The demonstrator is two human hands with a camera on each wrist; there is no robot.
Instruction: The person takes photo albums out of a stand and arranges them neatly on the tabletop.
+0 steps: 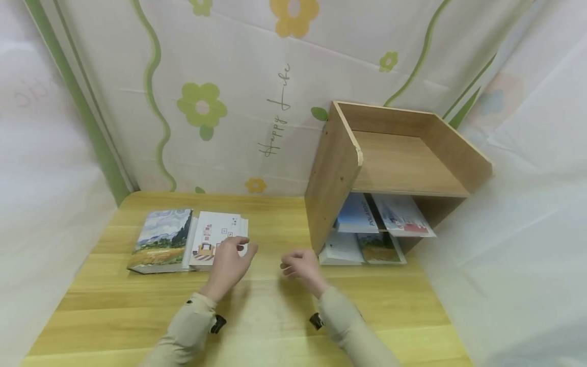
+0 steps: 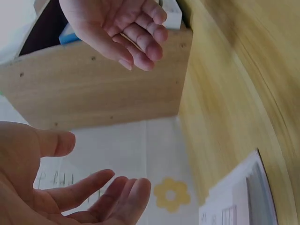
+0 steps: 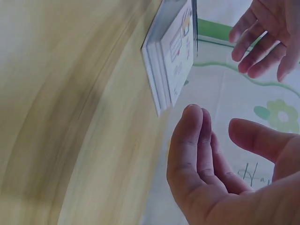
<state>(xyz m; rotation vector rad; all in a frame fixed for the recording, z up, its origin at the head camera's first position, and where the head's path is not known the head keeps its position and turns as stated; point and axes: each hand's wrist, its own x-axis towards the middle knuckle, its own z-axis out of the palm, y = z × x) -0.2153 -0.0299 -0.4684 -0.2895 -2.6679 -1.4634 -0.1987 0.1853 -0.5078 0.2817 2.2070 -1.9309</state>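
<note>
My left hand (image 1: 231, 262) hovers above the table near the right side of a white-covered book (image 1: 213, 237), holding nothing; its fingers are relaxed and apart from the thumb in the left wrist view. Beside that book, on its left, lies a book with a painted landscape cover (image 1: 162, 237). My right hand (image 1: 302, 266) is in the air left of the wooden shelf (image 1: 332, 178), fingers loosely bent and nothing between them. In the right wrist view the white book (image 3: 180, 51) shows further books or pages beneath its cover; which of these I cannot tell.
The shelf's middle level holds a blue book (image 1: 356, 214) and a pale illustrated book (image 1: 401, 214). On its lowest level lie a white book (image 1: 341, 248) and a dark landscape-covered one (image 1: 378, 247). A flower-patterned curtain (image 1: 238, 66) hangs behind the wooden table (image 1: 270, 316).
</note>
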